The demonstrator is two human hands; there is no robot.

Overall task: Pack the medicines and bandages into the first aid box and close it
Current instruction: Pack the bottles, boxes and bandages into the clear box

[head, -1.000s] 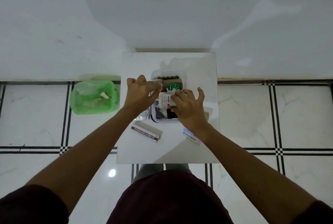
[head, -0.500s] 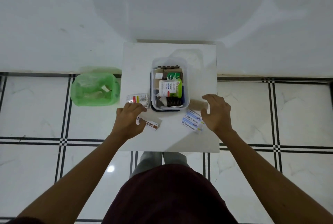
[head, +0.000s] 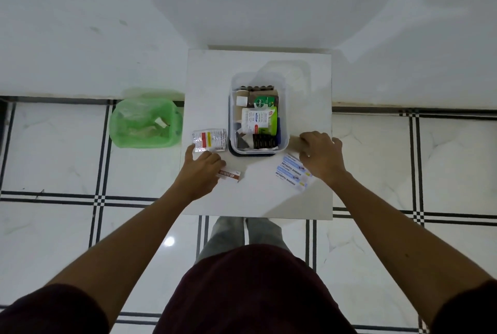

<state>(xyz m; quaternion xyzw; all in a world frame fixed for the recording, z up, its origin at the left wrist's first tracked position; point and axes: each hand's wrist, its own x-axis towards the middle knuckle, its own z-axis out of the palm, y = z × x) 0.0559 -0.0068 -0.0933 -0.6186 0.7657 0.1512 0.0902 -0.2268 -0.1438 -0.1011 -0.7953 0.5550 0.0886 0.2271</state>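
Note:
The clear first aid box (head: 285,107) stands open in the middle of the small white table (head: 209,72), on a dark blue lid (head: 252,153). Inside are a Dettol bottle (head: 260,102), a white sachet (head: 255,119) and a dark pill strip (head: 265,141). My left hand (head: 203,169) lies left of the box, its fingers closed over the left end of an ointment carton (head: 230,175). A foil tablet strip (head: 209,140) lies just beyond it. My right hand (head: 321,156) curls over a tan bandage roll (head: 294,142) beside the box. Antiseptic bandage strips (head: 291,173) lie under its wrist side.
A green bin (head: 145,119) lined with a green bag stands on the tiled floor, left of the table. A white wall rises behind the table. My legs are under the table's near edge (head: 255,216).
Both hands left the box a second ago and came down to the table at its two sides. Since half a second ago, my right hand has closed onto the tan roll.

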